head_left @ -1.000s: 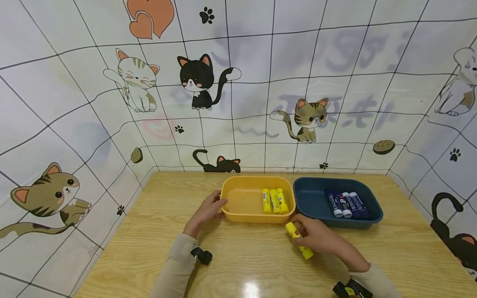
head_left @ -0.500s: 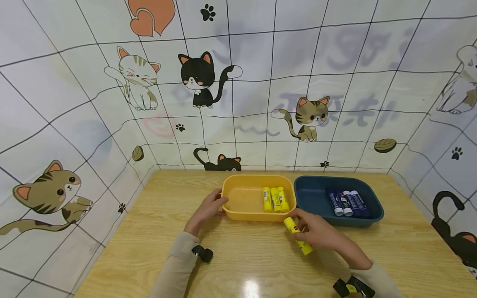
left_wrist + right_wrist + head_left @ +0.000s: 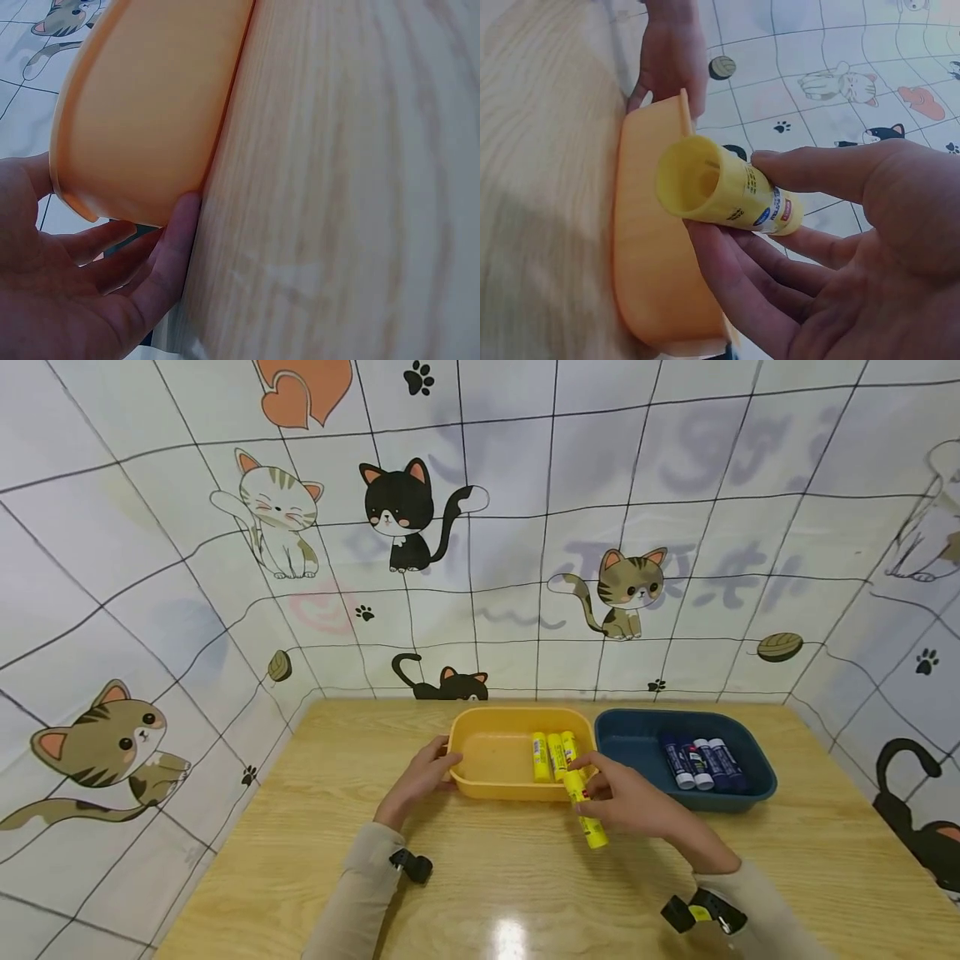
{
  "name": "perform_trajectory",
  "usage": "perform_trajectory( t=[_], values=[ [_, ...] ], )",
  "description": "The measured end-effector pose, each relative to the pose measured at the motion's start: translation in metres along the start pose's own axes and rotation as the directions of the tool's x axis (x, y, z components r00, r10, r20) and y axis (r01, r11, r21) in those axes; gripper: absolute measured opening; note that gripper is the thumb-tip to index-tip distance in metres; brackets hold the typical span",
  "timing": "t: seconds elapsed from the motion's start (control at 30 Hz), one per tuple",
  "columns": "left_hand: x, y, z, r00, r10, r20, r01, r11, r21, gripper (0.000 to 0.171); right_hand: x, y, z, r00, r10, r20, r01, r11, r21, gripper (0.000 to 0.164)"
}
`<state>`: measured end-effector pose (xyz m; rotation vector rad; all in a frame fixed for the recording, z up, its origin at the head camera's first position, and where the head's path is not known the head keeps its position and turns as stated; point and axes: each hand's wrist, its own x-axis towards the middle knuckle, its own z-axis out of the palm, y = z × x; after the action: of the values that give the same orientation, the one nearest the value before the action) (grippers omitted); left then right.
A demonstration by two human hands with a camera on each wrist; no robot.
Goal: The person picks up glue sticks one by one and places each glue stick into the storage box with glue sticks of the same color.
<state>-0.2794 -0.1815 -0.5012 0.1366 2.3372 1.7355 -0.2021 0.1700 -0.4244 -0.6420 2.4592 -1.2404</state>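
Observation:
My right hand pinches a yellow glue stick between thumb and fingers. The stick slants, its far end overlapping the near right rim of the yellow bin in the head view. Its hollow base with a small knob inside faces the right wrist camera. At the bin's left end, my left hand grips the rim, thumb over the edge and fingers against the outer wall. Three yellow glue sticks lie side by side in the right half of that bin.
A dark blue bin stands right beside the yellow one, with several navy, white-ended sticks in its right half. Both bins stand toward the back of the wooden table. Cat-printed cloth rises behind and at both sides.
My right hand has moved left and away from me, carrying the glue stick from the table in front of the bins up to the yellow bin's near rim. My left hand keeps its hold.

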Motion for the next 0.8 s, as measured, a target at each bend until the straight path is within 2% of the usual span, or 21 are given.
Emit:
perform_trajectory(
  t=[0.33,0.6,0.8],
  values=[
    [0.000,0.002,0.000,1.000,0.012,-0.002,-0.012,1.000,-0.005,0.050,0.023,-0.016,-0.010,0.998,0.028,-0.057,-0.024,0.997,0.075,0.060],
    [-0.001,0.002,-0.002,1.000,0.005,-0.005,-0.005,1.000,0.005,0.050,0.046,-0.026,-0.017,0.998,0.034,-0.060,-0.027,0.993,0.118,0.056],
    [-0.002,0.002,-0.001,1.000,0.013,0.004,-0.013,1.000,-0.006,0.050,0.061,-0.032,-0.022,0.996,0.076,-0.052,-0.068,0.988,0.139,0.058]
  ],
)
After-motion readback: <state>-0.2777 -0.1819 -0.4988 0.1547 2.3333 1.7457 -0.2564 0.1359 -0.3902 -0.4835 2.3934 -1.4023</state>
